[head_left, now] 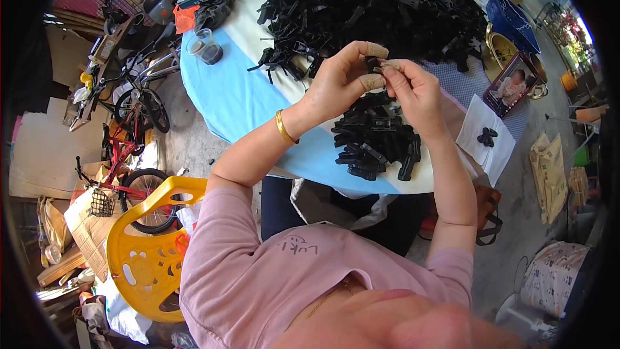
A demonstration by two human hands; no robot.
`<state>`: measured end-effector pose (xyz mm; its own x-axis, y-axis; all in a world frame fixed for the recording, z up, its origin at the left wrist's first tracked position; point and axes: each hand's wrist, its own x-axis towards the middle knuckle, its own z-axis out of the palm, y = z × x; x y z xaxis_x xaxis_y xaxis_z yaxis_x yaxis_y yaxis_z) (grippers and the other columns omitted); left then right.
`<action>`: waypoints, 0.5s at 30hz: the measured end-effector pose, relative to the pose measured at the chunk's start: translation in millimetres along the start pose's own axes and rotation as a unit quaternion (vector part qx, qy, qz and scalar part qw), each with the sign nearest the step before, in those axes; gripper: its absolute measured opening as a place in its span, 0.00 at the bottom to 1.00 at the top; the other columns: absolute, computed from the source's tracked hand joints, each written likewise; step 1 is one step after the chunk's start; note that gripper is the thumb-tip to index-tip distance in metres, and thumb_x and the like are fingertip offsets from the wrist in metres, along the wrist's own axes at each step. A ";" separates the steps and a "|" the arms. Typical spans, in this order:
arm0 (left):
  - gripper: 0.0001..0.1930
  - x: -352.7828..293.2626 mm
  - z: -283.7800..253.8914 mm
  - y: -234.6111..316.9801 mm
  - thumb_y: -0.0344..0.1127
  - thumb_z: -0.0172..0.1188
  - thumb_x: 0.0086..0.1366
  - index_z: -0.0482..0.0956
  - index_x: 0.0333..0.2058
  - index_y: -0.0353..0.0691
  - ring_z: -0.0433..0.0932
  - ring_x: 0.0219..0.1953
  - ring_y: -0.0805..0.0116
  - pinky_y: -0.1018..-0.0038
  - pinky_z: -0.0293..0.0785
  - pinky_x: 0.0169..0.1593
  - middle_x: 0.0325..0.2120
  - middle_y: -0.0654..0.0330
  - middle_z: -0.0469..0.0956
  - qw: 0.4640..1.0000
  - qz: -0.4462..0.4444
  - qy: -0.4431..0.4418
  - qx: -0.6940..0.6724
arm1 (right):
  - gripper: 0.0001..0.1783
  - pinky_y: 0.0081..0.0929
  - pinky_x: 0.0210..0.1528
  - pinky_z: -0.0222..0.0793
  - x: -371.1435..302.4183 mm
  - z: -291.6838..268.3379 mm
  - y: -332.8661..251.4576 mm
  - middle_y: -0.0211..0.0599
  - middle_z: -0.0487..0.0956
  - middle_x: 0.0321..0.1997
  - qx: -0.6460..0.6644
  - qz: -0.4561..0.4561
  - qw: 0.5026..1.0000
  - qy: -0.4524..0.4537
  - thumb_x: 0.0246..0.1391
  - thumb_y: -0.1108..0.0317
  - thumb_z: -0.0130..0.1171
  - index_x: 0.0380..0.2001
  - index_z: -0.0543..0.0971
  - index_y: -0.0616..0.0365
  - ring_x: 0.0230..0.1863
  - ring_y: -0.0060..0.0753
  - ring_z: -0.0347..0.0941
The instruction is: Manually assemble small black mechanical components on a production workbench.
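Above the table, my left hand pinches a small black plastic part between thumb and finger, both wrapped in beige tape. My right hand meets it there, its thumb and fingertips closed together at the part's lower right side. The part's exact kind is too small to tell. Just below the hands lies a small pile of black plastic pieces. Beyond them spreads a large heap of similar black pieces, some with thin strips sticking out.
A clear cup with dark contents stands at the table's left edge. At the right are a phone with a lit screen, a white sheet bearing several black pieces, and a gold-coloured pot. A yellow plastic chair stands at my left.
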<state>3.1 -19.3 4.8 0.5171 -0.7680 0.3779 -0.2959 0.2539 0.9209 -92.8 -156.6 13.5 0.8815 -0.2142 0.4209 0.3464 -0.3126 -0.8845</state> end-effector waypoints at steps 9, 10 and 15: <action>0.14 -0.3 6.0 -3.0 0.22 0.59 0.54 0.69 0.40 0.33 0.72 0.31 0.83 0.83 0.71 0.35 0.31 0.64 0.74 0.998 0.015 0.040 -0.036 | 0.07 0.09 0.22 0.55 -0.7 -4.0 -3.0 0.22 0.70 0.18 -0.022 0.028 0.999 -0.023 0.55 0.71 0.51 0.31 0.76 0.63 0.20 0.10 0.61; 0.13 -0.5 6.1 -5.0 0.22 0.59 0.53 0.69 0.38 0.33 0.73 0.31 0.81 0.82 0.72 0.35 0.31 0.63 0.75 0.998 0.032 0.047 -0.039 | 0.07 0.09 0.21 0.55 -0.7 -2.5 -2.8 0.21 0.69 0.18 -0.019 0.037 0.999 -0.022 0.55 0.71 0.51 0.31 0.76 0.63 0.19 0.10 0.61; 0.12 -5.0 11.6 -3.9 0.22 0.60 0.52 0.70 0.35 0.33 0.78 0.34 0.70 0.76 0.74 0.38 0.30 0.57 0.76 0.982 0.131 0.098 0.099 | 0.08 0.09 0.20 0.53 -1.6 1.0 -3.6 0.21 0.69 0.18 -0.001 0.071 0.997 -0.014 0.55 0.70 0.50 0.32 0.76 0.62 0.18 0.09 0.59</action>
<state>-7.7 -23.3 -1.8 0.5414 -0.5593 0.6277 -0.5791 0.2932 0.7607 -95.2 -154.2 15.8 0.9303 -0.2307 0.2853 0.2166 -0.2824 -0.9345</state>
